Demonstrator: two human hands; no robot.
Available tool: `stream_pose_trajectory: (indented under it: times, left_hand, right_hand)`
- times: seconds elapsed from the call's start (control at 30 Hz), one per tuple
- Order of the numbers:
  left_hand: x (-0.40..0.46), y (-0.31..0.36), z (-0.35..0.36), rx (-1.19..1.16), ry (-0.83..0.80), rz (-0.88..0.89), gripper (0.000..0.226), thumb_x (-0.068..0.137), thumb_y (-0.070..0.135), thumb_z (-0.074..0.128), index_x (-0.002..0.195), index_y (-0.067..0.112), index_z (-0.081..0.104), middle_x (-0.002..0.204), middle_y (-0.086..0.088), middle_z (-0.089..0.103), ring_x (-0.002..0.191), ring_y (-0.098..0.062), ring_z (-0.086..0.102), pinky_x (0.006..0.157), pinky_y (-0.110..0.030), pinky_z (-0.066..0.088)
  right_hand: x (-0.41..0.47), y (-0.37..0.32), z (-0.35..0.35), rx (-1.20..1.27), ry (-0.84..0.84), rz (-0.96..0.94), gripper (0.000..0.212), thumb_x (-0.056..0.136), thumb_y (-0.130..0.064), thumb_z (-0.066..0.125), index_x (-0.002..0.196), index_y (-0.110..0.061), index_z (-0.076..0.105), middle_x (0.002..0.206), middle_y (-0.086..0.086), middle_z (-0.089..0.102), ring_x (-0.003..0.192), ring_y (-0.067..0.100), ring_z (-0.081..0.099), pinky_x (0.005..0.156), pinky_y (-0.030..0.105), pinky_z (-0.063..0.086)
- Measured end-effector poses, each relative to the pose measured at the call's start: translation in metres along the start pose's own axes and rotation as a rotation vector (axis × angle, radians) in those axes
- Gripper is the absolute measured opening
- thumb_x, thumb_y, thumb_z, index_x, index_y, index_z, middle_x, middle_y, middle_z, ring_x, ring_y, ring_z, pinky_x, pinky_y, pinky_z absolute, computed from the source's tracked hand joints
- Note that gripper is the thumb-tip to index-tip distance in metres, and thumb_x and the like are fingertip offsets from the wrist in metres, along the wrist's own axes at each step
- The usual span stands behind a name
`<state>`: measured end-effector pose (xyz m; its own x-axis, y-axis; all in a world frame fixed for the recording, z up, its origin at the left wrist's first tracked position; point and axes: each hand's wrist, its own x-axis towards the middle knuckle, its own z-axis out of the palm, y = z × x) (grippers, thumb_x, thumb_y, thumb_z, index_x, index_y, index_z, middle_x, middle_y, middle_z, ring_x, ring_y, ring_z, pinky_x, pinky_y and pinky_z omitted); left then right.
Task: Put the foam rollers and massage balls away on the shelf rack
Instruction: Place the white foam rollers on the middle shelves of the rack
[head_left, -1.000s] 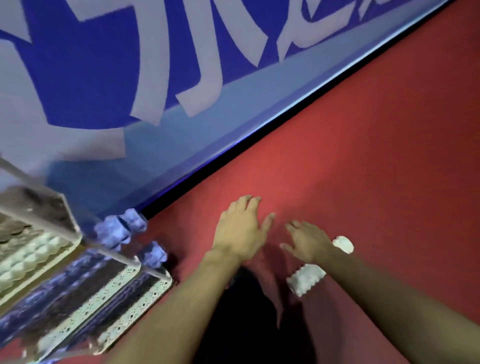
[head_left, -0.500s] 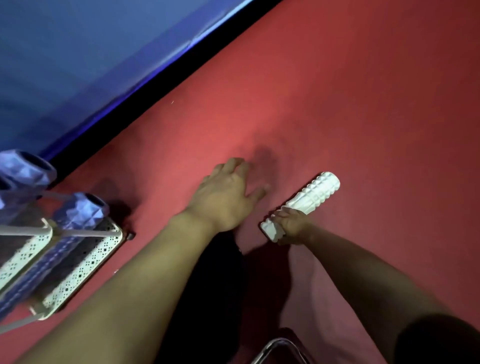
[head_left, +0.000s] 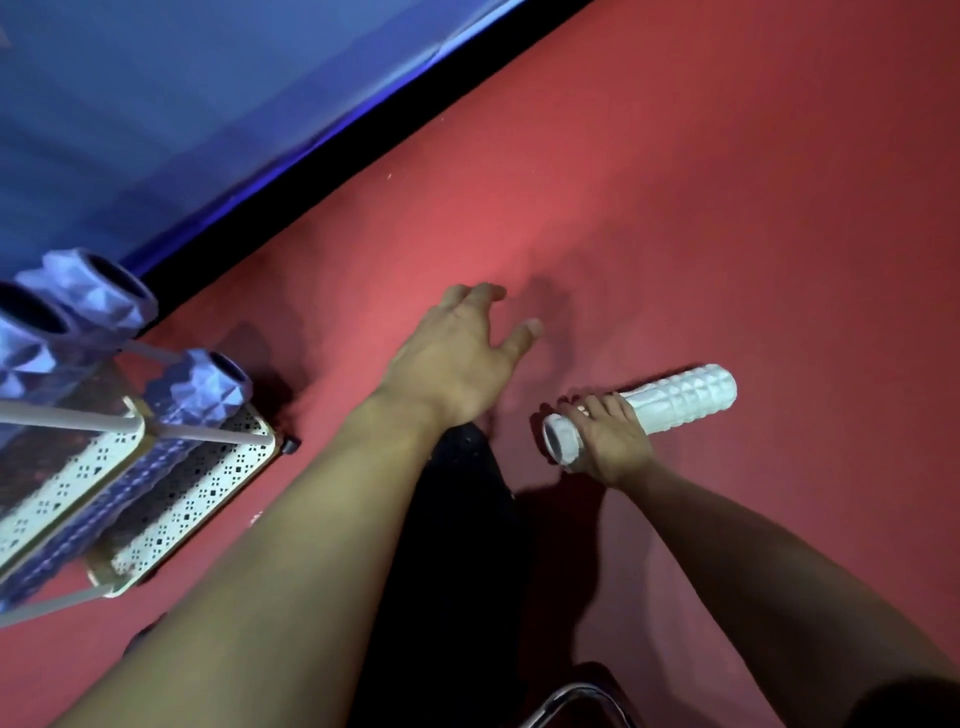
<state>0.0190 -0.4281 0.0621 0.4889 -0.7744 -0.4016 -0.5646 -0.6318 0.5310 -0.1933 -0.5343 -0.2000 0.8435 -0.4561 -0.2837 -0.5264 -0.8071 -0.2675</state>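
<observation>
The right hand (head_left: 610, 444) is gripping a white bumpy foam roller (head_left: 675, 402); the left hand (head_left: 457, 364) is spreading its fingers above the red floor (head_left: 727, 208).

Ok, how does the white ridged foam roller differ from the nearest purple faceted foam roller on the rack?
The white ridged foam roller lies on the red floor, gripped by the right hand; the purple faceted foam roller rests on the rack, untouched. White looks slimmer. Both are hollow textured cylinders.

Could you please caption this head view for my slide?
Right hand grips a white foam roller on the red floor beside the shelf rack.
</observation>
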Motion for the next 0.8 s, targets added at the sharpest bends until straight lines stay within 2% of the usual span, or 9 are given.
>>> stream_pose_trajectory:
  times: [0.07, 0.17, 0.27, 0.33, 0.4, 0.5, 0.63, 0.73, 0.8]
  left_hand:
    - [-0.005, -0.003, -0.005, -0.053, 0.059, -0.037, 0.063, 0.099, 0.059, 0.046, 0.151, 0.026, 0.038, 0.153, 0.001, 0.040, 0.139, -0.021, 0.042, 0.113, -0.038, 0.035]
    - [-0.020, -0.005, -0.014, -0.157, 0.152, -0.093, 0.061, 0.098, 0.058, 0.048, 0.150, 0.028, 0.040, 0.150, 0.003, 0.043, 0.139, -0.018, 0.044, 0.113, -0.041, 0.039]
    - [-0.043, -0.003, -0.035, -0.279, 0.242, -0.127, 0.060, 0.098, 0.057, 0.052, 0.149, 0.027, 0.042, 0.150, 0.003, 0.045, 0.136, -0.016, 0.047, 0.113, -0.043, 0.040]
    - [-0.064, -0.005, -0.058, -0.280, 0.292, -0.113, 0.060, 0.097, 0.054, 0.055, 0.148, 0.025, 0.044, 0.149, 0.000, 0.047, 0.134, -0.017, 0.050, 0.113, -0.042, 0.040]
    - [-0.091, -0.009, -0.085, -0.220, 0.334, -0.087, 0.062, 0.096, 0.052, 0.059, 0.148, 0.023, 0.044, 0.146, -0.002, 0.049, 0.132, -0.020, 0.051, 0.113, -0.042, 0.040]
    - [-0.141, -0.020, -0.132, -0.115, 0.380, -0.072, 0.068, 0.092, 0.052, 0.064, 0.149, 0.021, 0.042, 0.148, -0.004, 0.047, 0.135, -0.022, 0.048, 0.115, -0.038, 0.036]
    - [-0.209, -0.032, -0.186, 0.045, 0.491, -0.060, 0.079, 0.087, 0.059, 0.067, 0.150, 0.021, 0.040, 0.148, -0.002, 0.047, 0.135, -0.022, 0.048, 0.113, -0.036, 0.037]
    - [-0.265, -0.039, -0.226, 0.160, 0.605, -0.065, 0.084, 0.083, 0.061, 0.069, 0.150, 0.018, 0.041, 0.148, -0.004, 0.048, 0.135, -0.025, 0.047, 0.112, -0.038, 0.038]
    - [-0.302, -0.044, -0.250, 0.224, 0.681, -0.054, 0.090, 0.078, 0.069, 0.062, 0.150, 0.018, 0.043, 0.147, -0.004, 0.049, 0.133, -0.025, 0.049, 0.109, -0.038, 0.041]
  right_hand:
    - [0.000, -0.019, -0.030, 0.157, 0.107, 0.092, 0.089, 0.062, -0.054, 0.086, 0.139, -0.032, 0.047, 0.123, 0.003, 0.055, 0.113, 0.032, 0.052, 0.102, 0.044, 0.039]
    - [0.000, -0.057, -0.085, 0.579, 0.273, 0.290, 0.078, 0.070, -0.060, 0.082, 0.136, -0.032, 0.051, 0.123, -0.004, 0.055, 0.112, 0.021, 0.049, 0.098, 0.039, 0.044]
    - [-0.005, -0.103, -0.149, 1.067, 0.486, 0.301, 0.055, 0.073, -0.035, 0.088, 0.120, -0.031, 0.061, 0.114, -0.009, 0.066, 0.109, 0.013, 0.062, 0.095, 0.038, 0.052]
    - [-0.010, -0.137, -0.193, 1.191, 0.547, 0.298, 0.053, 0.075, -0.030, 0.089, 0.120, -0.030, 0.061, 0.114, -0.009, 0.070, 0.108, 0.010, 0.067, 0.095, 0.035, 0.054]
    - [-0.015, -0.172, -0.232, 1.259, 0.571, 0.287, 0.057, 0.075, -0.029, 0.090, 0.122, -0.025, 0.058, 0.114, -0.009, 0.070, 0.106, 0.006, 0.067, 0.094, 0.030, 0.053]
    - [-0.023, -0.229, -0.290, 1.311, 0.599, 0.290, 0.065, 0.071, -0.037, 0.091, 0.123, -0.021, 0.054, 0.113, -0.009, 0.067, 0.103, 0.009, 0.066, 0.095, 0.034, 0.053]
    - [-0.046, -0.304, -0.356, 1.460, 0.557, 0.212, 0.058, 0.076, -0.046, 0.085, 0.119, -0.022, 0.054, 0.110, -0.010, 0.066, 0.102, 0.008, 0.066, 0.091, 0.031, 0.052]
    - [-0.068, -0.364, -0.396, 1.617, 0.493, 0.136, 0.060, 0.071, -0.057, 0.082, 0.115, -0.023, 0.060, 0.108, -0.003, 0.072, 0.097, 0.012, 0.070, 0.092, 0.041, 0.056]
    - [-0.082, -0.406, -0.416, 1.758, 0.418, 0.084, 0.063, 0.067, -0.056, 0.082, 0.116, -0.019, 0.066, 0.107, 0.002, 0.077, 0.097, 0.020, 0.074, 0.092, 0.052, 0.058]
